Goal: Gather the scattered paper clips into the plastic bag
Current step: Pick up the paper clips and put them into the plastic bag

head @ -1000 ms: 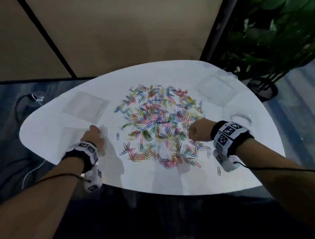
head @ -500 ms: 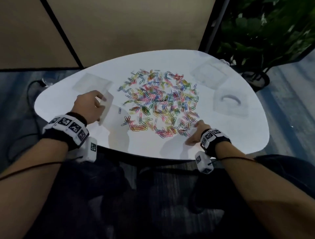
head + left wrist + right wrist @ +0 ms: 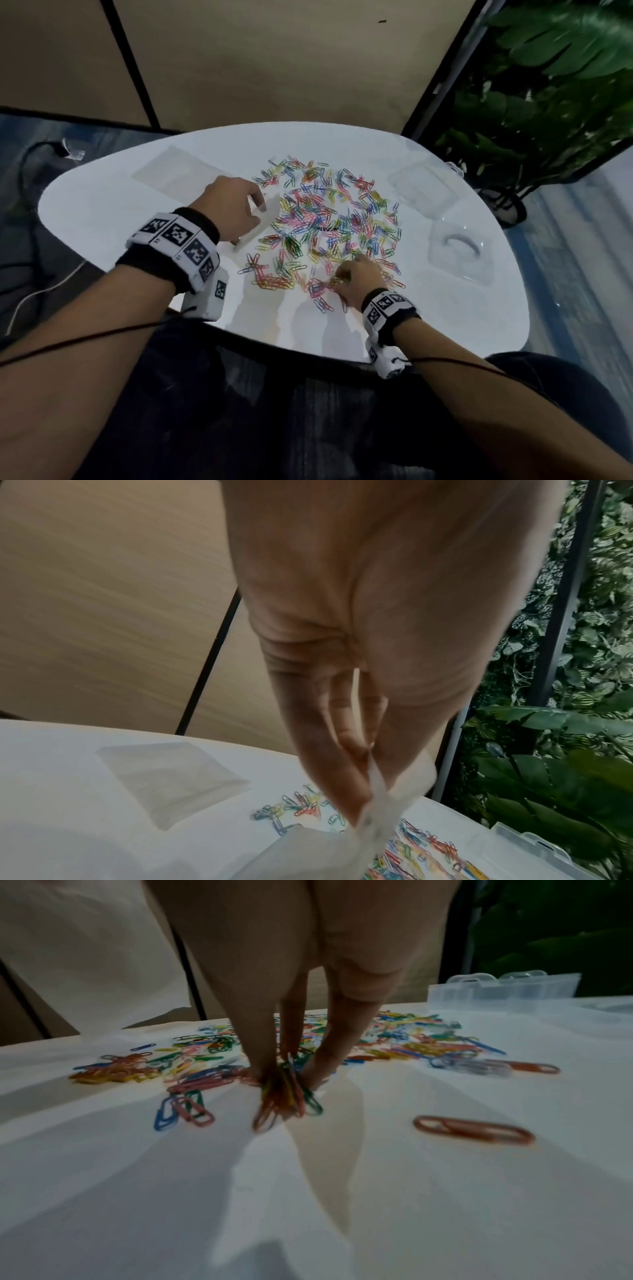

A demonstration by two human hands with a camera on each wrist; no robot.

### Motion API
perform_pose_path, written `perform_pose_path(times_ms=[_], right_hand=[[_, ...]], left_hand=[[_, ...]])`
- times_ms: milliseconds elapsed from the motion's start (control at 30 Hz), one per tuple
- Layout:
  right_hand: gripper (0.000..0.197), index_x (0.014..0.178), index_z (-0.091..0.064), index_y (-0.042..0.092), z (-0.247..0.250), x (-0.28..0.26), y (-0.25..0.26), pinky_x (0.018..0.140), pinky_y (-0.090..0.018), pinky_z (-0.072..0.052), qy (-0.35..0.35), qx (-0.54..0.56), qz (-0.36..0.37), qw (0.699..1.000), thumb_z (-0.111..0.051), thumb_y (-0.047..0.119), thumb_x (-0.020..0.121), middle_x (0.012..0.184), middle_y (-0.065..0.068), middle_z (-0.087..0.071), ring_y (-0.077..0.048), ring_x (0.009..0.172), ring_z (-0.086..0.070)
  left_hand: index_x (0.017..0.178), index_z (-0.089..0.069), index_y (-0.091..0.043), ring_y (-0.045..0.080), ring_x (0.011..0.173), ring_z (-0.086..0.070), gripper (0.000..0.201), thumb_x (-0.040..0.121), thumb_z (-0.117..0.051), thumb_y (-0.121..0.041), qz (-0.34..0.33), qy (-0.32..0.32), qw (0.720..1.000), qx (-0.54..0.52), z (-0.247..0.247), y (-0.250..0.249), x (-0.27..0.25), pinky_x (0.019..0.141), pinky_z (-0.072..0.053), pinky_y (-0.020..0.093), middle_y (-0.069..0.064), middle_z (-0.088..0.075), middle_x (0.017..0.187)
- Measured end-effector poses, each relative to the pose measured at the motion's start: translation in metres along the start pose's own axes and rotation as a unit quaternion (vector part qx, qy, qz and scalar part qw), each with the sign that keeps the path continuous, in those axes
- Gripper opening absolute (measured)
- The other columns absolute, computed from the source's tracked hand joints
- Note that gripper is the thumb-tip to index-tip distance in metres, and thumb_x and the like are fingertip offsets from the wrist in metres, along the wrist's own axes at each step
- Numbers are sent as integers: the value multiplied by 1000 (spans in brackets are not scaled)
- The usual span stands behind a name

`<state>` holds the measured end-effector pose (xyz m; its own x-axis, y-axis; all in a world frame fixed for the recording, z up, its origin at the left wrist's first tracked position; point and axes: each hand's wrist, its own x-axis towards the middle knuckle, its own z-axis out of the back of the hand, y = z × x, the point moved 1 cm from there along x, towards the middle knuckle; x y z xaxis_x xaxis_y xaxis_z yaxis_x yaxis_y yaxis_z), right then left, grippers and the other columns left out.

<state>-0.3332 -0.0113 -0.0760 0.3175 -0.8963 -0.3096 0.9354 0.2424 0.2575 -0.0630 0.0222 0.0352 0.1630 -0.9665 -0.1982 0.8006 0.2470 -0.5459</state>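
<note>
At table's near edge, right hand [image 3: 356,279] pinches light, slippery paper clips [image 3: 286,1093]; left hand [image 3: 227,205] grips the limp, probably thin plastic bag [image 3: 262,222] by its rim.

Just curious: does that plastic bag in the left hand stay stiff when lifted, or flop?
Probably floppy: the plastic bag bends where the left hand pinches its edge. Likely very light, being thin and see-through. Its mouth may sag shut.

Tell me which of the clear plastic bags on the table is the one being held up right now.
The plastic bag at the pile's left edge: the left hand pinches its top and lifts it. The other bag, farther left, lies flat, untouched.
</note>
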Motion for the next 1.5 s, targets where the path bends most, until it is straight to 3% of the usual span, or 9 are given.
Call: perform_pose_path(times_ms=[200,333,500,600,733,1000,1133,1367,1500], right_hand=[[11,83,-80,10,22,20,4,83,-24,-56,12,6,-24,1000,-75,20,81,86,-5,-76,-17,79,-69],[7,78,-80,13,55,34,-11,79,-27,-59,-12,200,-98,975,-81,20,76,77,0,-76,-12,72,-69],[15,93,-72,-6,108,26,4,78,-25,-59,7,616,-92,782,-74,1,80,93,-16,-74,-22,81,-72],[16,99,-71,-4,137,26,33,73,-17,-57,20,681,-38,731,-70,2,84,90,-9,-76,-12,80,-73],[9,88,-76,3,137,26,50,76,-23,-58,-36,590,37,806,-77,7,81,89,-8,-76,-14,82,-73],[4,80,-72,16,121,38,47,73,-33,-61,-95,407,69,906,-75,16,83,78,-1,-73,-17,73,-72],[11,87,-70,14,119,33,46,73,-27,-60,-77,368,77,923,-72,5,81,84,0,-73,-14,76,-72],[10,81,-75,16,122,25,58,75,-30,-55,-100,139,218,961,-66,10,82,76,0,-73,-16,72,-66],[27,98,-78,20,125,24,53,81,-19,-50,-45,163,223,960,-60,4,86,91,4,-76,-10,78,-66]], left_hand=[[94,-70,-19,17,54,-65,8,89,-67,-13,-9,30,999,13,-4,-12,-3,56,-56,28,6,-63,101],[87,-74,-16,17,43,-67,14,94,-63,-19,2,39,999,2,-8,-27,1,46,-50,23,1,-64,85],[90,-76,-7,16,48,-70,15,95,-63,-15,16,62,997,-49,-16,-44,13,52,-57,24,4,-72,70],[95,-74,2,19,52,-73,15,95,-64,-9,25,78,992,-100,-25,-57,19,56,-62,27,13,-75,71],[99,-72,3,8,43,-66,14,95,-59,-2,32,69,987,-141,-34,-76,23,46,-54,15,11,-73,71],[88,-74,-6,6,49,-69,26,93,-53,7,26,18,985,-170,-36,-93,28,55,-59,16,12,-74,69],[99,-73,6,14,51,-69,18,95,-55,7,38,-1,972,-232,-35,-93,28,51,-56,13,24,-73,82],[97,-76,-1,12,58,-74,18,95,-58,3,32,-15,977,-212,-31,-89,29,54,-58,14,14,-74,74],[104,-76,-2,14,59,-73,20,97,-57,-1,-15,-27,991,-132,-30,-85,28,60,-60,15,14,-75,80]])
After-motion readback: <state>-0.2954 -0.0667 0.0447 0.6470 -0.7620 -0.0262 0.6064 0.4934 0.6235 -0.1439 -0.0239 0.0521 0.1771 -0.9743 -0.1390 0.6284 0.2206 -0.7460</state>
